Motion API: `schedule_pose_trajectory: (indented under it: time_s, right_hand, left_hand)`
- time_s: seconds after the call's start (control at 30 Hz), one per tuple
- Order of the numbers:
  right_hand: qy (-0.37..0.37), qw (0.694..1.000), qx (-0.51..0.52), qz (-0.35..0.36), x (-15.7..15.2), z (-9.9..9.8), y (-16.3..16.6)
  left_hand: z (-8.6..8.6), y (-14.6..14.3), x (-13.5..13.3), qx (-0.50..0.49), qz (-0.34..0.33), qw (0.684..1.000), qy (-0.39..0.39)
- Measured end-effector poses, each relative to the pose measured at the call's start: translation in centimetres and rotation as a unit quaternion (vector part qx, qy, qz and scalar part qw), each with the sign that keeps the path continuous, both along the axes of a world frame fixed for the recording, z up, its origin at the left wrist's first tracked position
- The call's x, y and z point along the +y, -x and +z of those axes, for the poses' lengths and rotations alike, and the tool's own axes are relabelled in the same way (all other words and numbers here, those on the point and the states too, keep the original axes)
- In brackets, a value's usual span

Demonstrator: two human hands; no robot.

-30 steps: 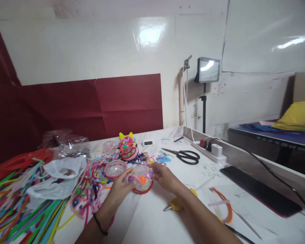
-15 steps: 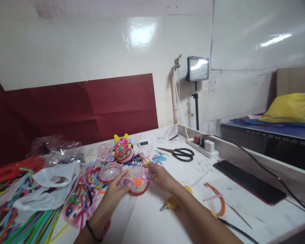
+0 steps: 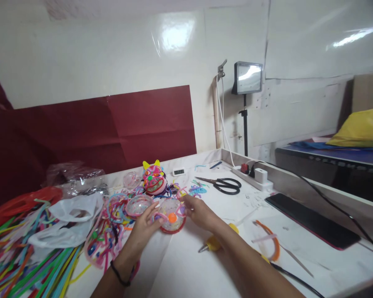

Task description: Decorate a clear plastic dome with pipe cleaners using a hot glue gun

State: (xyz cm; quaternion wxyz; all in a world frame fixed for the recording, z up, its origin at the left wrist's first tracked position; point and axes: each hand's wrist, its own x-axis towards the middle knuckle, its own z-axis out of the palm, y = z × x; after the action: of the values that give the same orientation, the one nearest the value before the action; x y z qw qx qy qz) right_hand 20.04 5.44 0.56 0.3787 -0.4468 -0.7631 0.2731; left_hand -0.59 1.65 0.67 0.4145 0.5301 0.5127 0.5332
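Note:
Between my two hands is a clear plastic half-ball point(image 3: 171, 227) with a red fuzzy rim, an orange pom-pom in the middle and pink-and-purple eye shapes at its sides. My left hand point(image 3: 144, 227), a black band at its wrist, grips the left side near one eye shape. On the other side, the fingers of my right hand point(image 3: 199, 212) pinch the edge by the second eye shape. A second clear bowl-like half point(image 3: 139, 205) lies just beyond my left hand. Under my right forearm rests a yellow glue gun point(image 3: 214, 243), its metal tip pointing left.
Behind stands a colourful animal-face ball point(image 3: 154, 179) with yellow ears. Black scissors point(image 3: 225, 185), a small digital clock point(image 3: 178, 171), a power strip point(image 3: 256, 179) and a phone point(image 3: 312, 221) lie to the right. Pipe cleaners point(image 3: 49, 273) and a white plastic bag point(image 3: 64, 236) cover the left.
The camera view has shifted a little, so the table and its things sit slightly further right and higher. Both hands keep hold of the half-ball, with little change in their grip.

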Motion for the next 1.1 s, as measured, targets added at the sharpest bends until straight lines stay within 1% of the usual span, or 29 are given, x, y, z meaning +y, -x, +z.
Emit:
schedule_pose_trajectory:
  time_s: [0.4,0.53,0.83,1.1]
  right_hand:
    - [-0.014,1.000,-0.002,-0.006,-0.30,0.25,-0.10]
    - [-0.014,1.000,-0.005,-0.005,-0.25,0.23,-0.11]
    - [-0.026,1.000,-0.005,-0.005,-0.16,0.07,-0.12]
    - [-0.028,1.000,-0.004,-0.006,-0.29,0.15,-0.07]
  left_hand:
    - [0.19,-0.08,-0.20,0.008,0.002,1.000,-0.006]
    - [0.23,-0.15,-0.14,0.001,-0.010,1.000,-0.004]
    - [-0.18,-0.01,0.01,0.005,0.000,1.000,-0.007]
    - [-0.09,-0.05,-0.07,0.008,0.000,1.000,-0.007]
